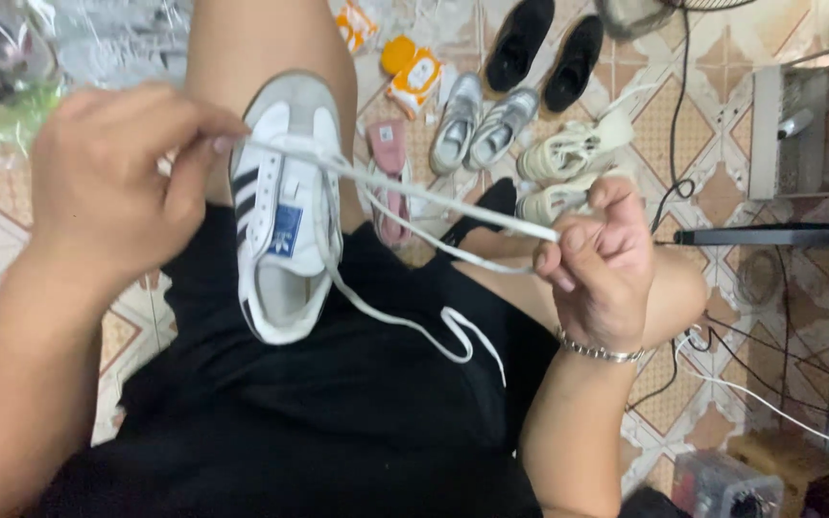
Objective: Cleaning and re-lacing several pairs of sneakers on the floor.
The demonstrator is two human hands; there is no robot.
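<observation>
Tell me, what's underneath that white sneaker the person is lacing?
The white sneaker rests on the person's lap, on black shorts and a bare thigh. Its sole and the cloth right beneath it are covered.

Open lap beside white sneaker (285,221); taut lace (434,197) between the hands.

White sneaker (285,230) on black-shorted lap, its white lace (434,197) taut between pinching left hand (112,182) and right hand (602,264).

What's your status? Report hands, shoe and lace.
Left hand and right hand both pinching flat white lace, pulled taut. White leather sneaker with black stripes resting on lap. Nothing obstructing.
</observation>
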